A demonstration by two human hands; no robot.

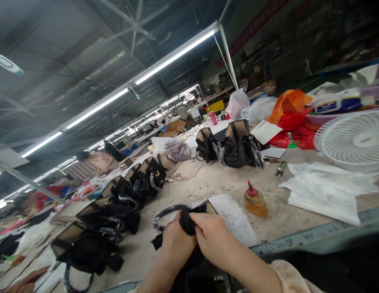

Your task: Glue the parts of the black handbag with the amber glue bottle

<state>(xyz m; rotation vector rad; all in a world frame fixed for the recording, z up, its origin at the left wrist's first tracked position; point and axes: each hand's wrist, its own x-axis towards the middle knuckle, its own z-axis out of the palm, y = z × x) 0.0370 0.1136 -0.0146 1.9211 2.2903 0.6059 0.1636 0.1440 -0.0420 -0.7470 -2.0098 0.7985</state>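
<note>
Black fabric piece (187, 221), plastic-wrapped handle looping left: pinched between both hands at the near table edge (299, 234). Left hand (174, 248) below it, closed; right hand (214, 236) over it, fingers curled on the cloth. Long axis probably toward the person. Glue bottle (255, 200) to the right, apart.

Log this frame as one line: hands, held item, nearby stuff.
left hand: gripping black fabric piece | right hand: pinching same piece | handle loop: plastic-wrapped | glue bottle: upright, right of hands | worktable: black bags in row, left
</note>
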